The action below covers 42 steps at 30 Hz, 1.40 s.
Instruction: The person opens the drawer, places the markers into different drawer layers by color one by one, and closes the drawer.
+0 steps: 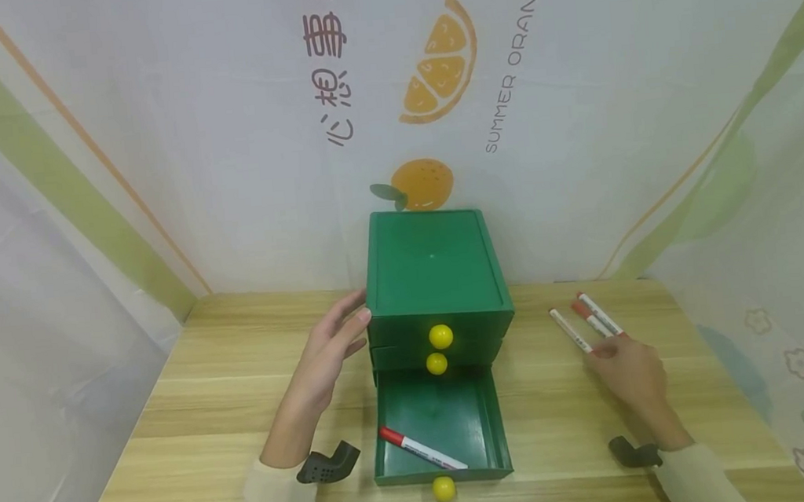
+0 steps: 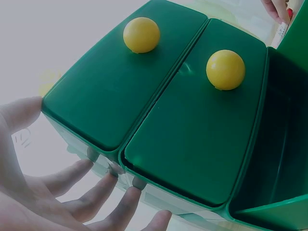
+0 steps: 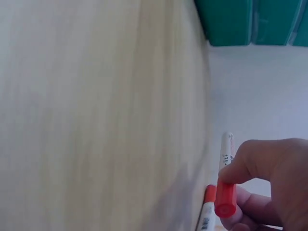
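Observation:
A green drawer cabinet (image 1: 435, 264) with yellow ball knobs stands on the table; its bottom drawer (image 1: 481, 402) is pulled out. Inside that drawer lies a white marker with a red cap (image 1: 424, 448). My left hand (image 1: 318, 360) rests against the cabinet's left side, thumb at the upper front corner and fingers extended along the wall, as the left wrist view shows. Off to the cabinet's right, my right hand (image 1: 631, 375) pinches a white marker (image 3: 226, 159) at its red cap between thumb and fingers. Two more markers (image 1: 602, 316) lie side by side just beyond that hand.
The wooden table (image 1: 243, 389) backs onto a white printed cloth (image 1: 258, 136) with orange drawings, and more cloth hangs at both sides. The opened drawer sticks out toward me between my arms. Black wrist mounts (image 1: 328, 463) are worn on both wrists.

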Each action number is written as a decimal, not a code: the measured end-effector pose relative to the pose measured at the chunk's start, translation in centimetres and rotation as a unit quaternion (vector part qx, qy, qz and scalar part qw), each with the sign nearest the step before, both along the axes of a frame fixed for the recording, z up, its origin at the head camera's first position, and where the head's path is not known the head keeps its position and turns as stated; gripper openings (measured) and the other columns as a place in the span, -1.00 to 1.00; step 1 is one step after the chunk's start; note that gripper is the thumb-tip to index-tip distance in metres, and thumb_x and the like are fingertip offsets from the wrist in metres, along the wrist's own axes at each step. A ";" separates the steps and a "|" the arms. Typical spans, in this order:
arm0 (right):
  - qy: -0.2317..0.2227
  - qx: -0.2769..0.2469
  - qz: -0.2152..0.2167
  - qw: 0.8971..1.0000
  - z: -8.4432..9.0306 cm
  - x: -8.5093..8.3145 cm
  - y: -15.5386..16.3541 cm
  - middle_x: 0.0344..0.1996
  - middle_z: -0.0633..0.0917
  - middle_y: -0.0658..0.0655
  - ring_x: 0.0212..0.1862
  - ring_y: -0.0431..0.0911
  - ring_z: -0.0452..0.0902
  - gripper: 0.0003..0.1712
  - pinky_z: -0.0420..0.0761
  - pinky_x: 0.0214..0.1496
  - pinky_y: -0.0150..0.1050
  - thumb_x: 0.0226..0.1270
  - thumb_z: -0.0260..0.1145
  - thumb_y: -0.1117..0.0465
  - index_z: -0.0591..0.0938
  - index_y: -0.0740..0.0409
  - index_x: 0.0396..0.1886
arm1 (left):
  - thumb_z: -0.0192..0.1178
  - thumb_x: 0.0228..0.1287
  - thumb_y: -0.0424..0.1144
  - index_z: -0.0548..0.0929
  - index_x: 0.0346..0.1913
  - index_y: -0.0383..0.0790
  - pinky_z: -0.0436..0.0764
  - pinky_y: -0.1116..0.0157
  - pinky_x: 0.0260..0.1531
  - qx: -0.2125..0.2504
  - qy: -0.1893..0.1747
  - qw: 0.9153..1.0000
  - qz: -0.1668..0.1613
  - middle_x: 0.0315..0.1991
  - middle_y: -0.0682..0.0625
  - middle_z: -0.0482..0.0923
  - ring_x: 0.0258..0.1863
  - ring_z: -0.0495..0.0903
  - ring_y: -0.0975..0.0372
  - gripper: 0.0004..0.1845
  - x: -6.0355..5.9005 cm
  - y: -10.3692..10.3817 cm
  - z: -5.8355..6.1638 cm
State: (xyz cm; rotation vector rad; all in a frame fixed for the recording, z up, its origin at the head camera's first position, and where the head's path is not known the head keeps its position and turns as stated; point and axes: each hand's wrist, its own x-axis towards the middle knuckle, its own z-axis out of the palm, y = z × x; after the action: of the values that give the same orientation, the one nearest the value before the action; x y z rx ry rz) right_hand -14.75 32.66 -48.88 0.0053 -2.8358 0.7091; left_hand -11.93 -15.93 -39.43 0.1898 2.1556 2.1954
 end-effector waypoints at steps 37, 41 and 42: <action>0.025 -0.066 0.187 0.980 6.4 5.8 -4.6 -0.52 0.57 -0.24 -0.58 -0.33 0.30 -0.71 0.38 -0.62 -0.35 0.05 0.70 0.44 0.83 0.03 -0.32 | 0.10 0.75 -0.12 0.28 0.71 -0.29 0.35 -0.28 0.54 0.000 -0.001 1.000 0.000 0.70 -0.18 0.21 0.61 0.31 -0.15 -0.35 -0.1 -0.1 -0.1; 0.030 -0.063 0.204 0.976 6.9 6.0 -5.5 -0.51 0.57 -0.29 -0.55 -0.33 0.30 -0.66 0.36 -0.60 -0.35 0.00 0.70 0.46 0.82 -0.05 -0.36 | 0.10 0.75 -0.12 0.28 0.70 -0.29 0.35 -0.29 0.53 0.000 0.000 1.000 0.000 0.69 -0.19 0.22 0.60 0.32 -0.15 -0.35 -0.1 0.0 -0.1; 0.032 -0.061 0.209 0.975 6.9 6.1 -5.7 -0.50 0.57 -0.30 -0.55 -0.34 0.30 -0.65 0.36 -0.60 -0.35 0.00 0.70 0.46 0.82 -0.07 -0.37 | 0.10 0.75 -0.12 0.28 0.70 -0.30 0.34 -0.29 0.54 0.001 0.000 1.000 0.000 0.70 -0.19 0.21 0.60 0.32 -0.16 -0.35 -0.1 0.0 -0.1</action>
State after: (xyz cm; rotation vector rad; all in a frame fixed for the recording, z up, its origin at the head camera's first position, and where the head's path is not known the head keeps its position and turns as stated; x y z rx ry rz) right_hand -8.69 26.92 -41.94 0.6084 -2.7466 0.9447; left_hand -12.01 -15.97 -39.51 0.1905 2.1542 2.1964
